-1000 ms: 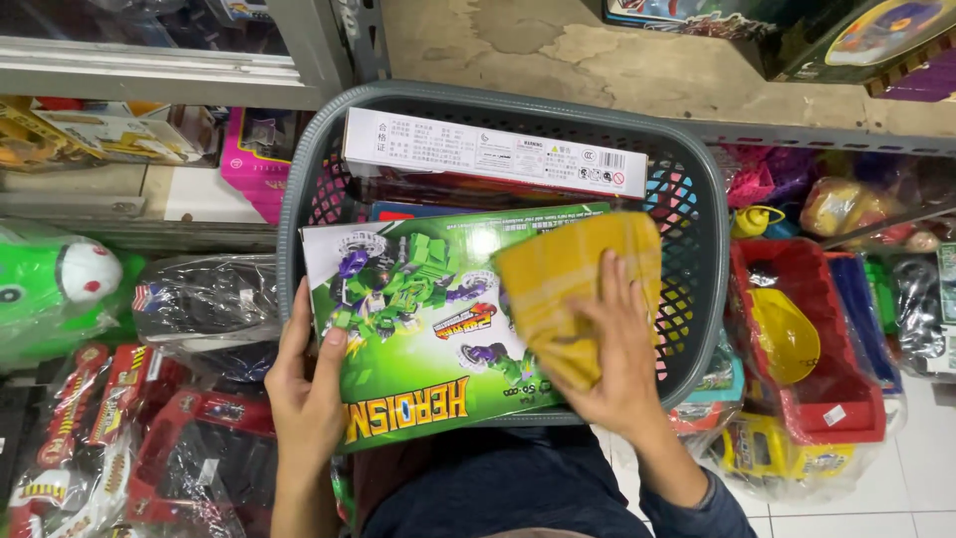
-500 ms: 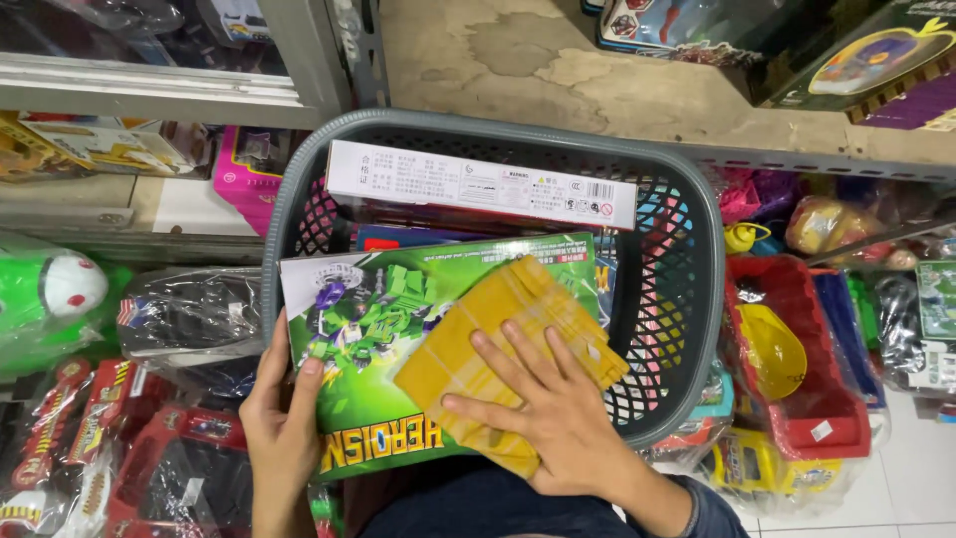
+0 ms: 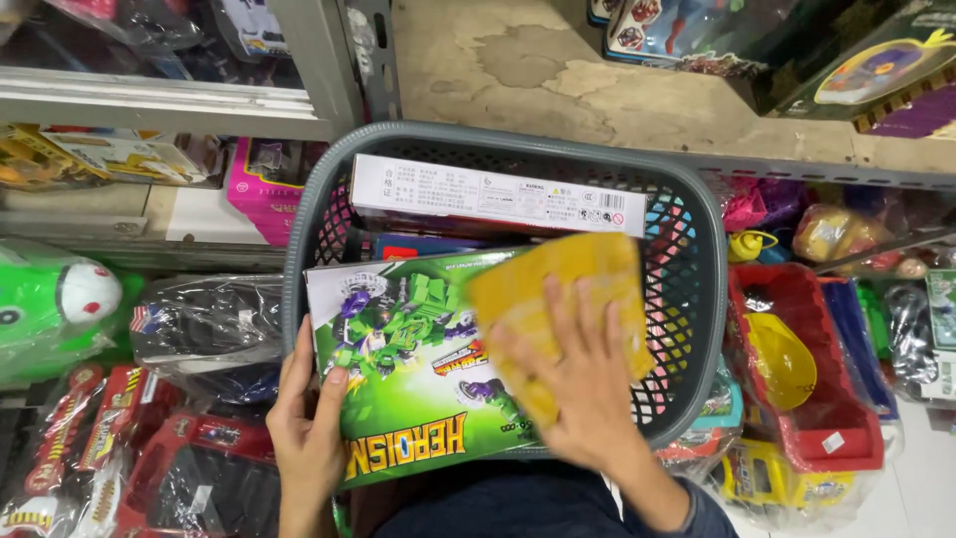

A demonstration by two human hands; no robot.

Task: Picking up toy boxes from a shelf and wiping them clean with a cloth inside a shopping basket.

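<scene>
Over a grey basket (image 3: 697, 299), the left hand (image 3: 309, 438) pinches the near-left edge of a green toy box (image 3: 398, 369) lying lengthwise toward the person, while the right hand (image 3: 583, 399), fingers spread, presses a yellow cloth (image 3: 558, 299) flat on its right half.

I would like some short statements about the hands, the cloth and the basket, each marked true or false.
1. The right hand presses a yellow cloth on the green toy box. True.
2. The left hand holds a red bin. False: it grips the green toy box at its left edge.
3. The green toy box rests on the grey basket. True.
4. The basket holds nothing else. False: a white long box lies at its far side.
</scene>
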